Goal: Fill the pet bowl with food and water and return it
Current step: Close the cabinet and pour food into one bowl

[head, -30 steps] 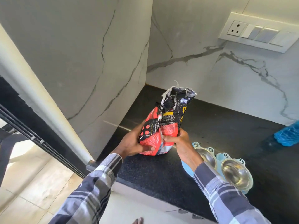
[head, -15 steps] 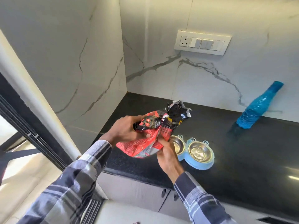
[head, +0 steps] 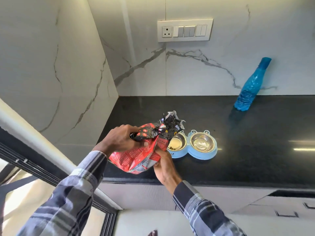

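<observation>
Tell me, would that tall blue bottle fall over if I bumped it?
Probably. The blue bottle is tall and narrow on a small base, so it looks tippy. Its thin plastic probably would not break. On its side, it may roll along the counter.

From my remote view, the food bag (head: 136, 155) hides the left rim of the pet bowl (head: 192, 150) and most of my right hand's (head: 163, 165) fingers. Its print is too blurred to read. Both sleeves (head: 204, 213) run off the bottom edge.
</observation>
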